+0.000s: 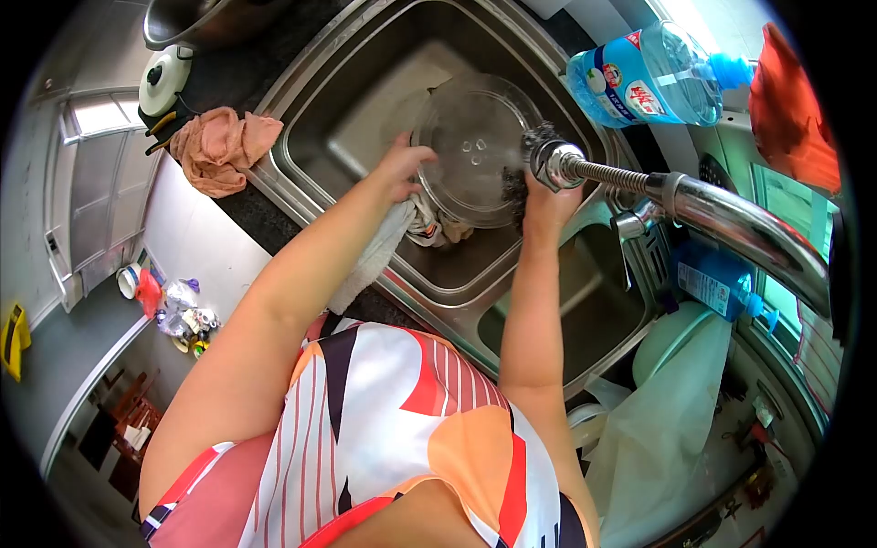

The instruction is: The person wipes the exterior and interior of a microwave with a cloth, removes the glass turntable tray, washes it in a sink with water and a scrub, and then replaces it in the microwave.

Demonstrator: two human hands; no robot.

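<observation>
A metal sink [365,119] takes up the far middle, its large basin on the left and a smaller basin [585,283] nearer on the right. From the right, a chrome tap [749,219] reaches over it on a springy neck, its head hanging over the dish's right edge. A pale plastic bag [658,429] hangs at the near right; at the far right leans a blue bottle [630,82] with a label. The clear dish [466,164], round, is in or just above the large basin; whether it touches the bottom I cannot tell. A white cloth [373,260] lies over the sink's near rim, below the left wrist, and a pink cloth [224,151] is bunched on the counter at the left. The left hand [405,167] has its fingers curled on the dish's left edge, grasping it. The right hand [553,205] is at the dish's right edge, partly behind the tap head, so I cannot tell whether its fingers grip. Beside it shows a dark, mesh-like scrubber [513,187].
</observation>
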